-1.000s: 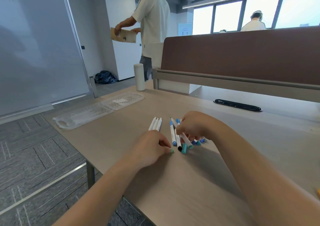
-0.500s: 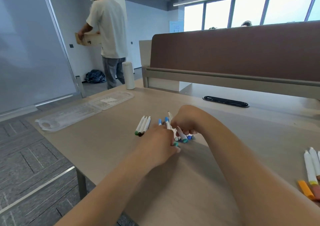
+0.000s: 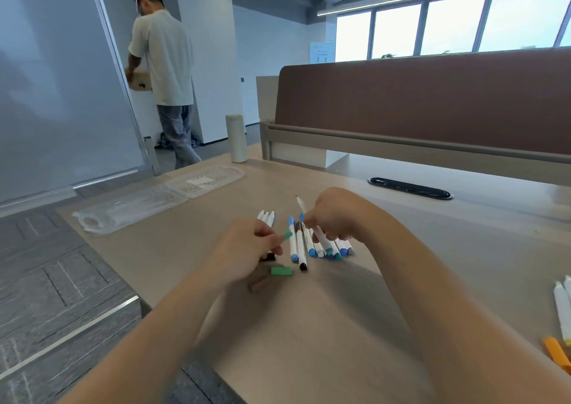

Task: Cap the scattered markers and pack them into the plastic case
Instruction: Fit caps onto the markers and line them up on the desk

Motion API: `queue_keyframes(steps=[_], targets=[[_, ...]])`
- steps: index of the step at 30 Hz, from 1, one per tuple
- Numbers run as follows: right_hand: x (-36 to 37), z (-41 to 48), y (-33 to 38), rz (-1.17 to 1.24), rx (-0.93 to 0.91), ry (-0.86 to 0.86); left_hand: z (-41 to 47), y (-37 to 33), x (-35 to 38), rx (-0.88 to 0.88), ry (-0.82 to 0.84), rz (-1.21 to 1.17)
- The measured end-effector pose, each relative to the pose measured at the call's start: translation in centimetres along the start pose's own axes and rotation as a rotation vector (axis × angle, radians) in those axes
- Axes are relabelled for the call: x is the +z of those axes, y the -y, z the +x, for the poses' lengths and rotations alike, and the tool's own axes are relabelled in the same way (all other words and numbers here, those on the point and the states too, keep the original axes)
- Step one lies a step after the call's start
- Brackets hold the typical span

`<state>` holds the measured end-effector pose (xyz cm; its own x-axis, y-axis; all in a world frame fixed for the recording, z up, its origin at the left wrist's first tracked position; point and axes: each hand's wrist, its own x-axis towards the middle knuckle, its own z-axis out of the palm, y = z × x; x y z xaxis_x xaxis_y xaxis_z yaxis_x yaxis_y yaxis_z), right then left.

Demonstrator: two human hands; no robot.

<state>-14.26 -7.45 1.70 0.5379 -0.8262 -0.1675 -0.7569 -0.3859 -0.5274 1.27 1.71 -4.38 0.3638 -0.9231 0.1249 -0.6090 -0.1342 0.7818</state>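
As if to mate cap with tip, pinches green cap [image 3: 287, 235] in left hand [image 3: 250, 246], grips tilted marker [image 3: 301, 207] in right hand [image 3: 335, 218], by marker row [image 3: 312, 246].

1. A row of markers [image 3: 315, 244] lies on the table [image 3: 173, 249].
2. The plastic case [image 3: 154, 202] lies behind it, to the left.
3. A bottle [image 3: 236, 137] stands far behind it.
4. Loose caps [image 3: 281, 270] lie just before it.
5. More markers [image 3: 560, 308] lie far right of it.

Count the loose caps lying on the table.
2: a green cap just beside the left hand, a brown cap left of it. A black piece under the hand may be another.
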Motion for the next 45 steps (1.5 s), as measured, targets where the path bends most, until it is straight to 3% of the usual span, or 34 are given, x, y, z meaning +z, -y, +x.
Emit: queue_keyframes(steps=[6,14,27,33,38,40,45], targets=[[0.8,-0.7,0.7,-0.055,-0.105,0.127,0.1,1.6,-2.1,-0.108,-0.038,-0.387],[1.1,-1.3,1.5,-0.174,-0.142,0.177,-0.4,2.4,-2.6,-0.121,-0.061,-0.463],[1.9,-0.8,1.5,-0.145,-0.256,0.177,-0.3,2.4,-2.2,-0.071,-0.005,-0.517],[2.3,-1.0,1.8,-0.083,-0.369,0.085,0.3,2.2,-2.6,-0.036,-0.081,-0.55],[2.9,-0.4,1.8,0.037,-0.308,-0.019,1.0,1.8,-2.9,-0.018,-0.132,-0.601],[3.3,0.3,1.9,0.023,-0.222,-0.068,1.3,2.1,-2.7,-0.03,-0.145,-0.557],[4.7,3.5,2.6,-0.137,0.023,-0.115,0.6,3.1,-2.9,-0.068,-0.125,-0.06]])
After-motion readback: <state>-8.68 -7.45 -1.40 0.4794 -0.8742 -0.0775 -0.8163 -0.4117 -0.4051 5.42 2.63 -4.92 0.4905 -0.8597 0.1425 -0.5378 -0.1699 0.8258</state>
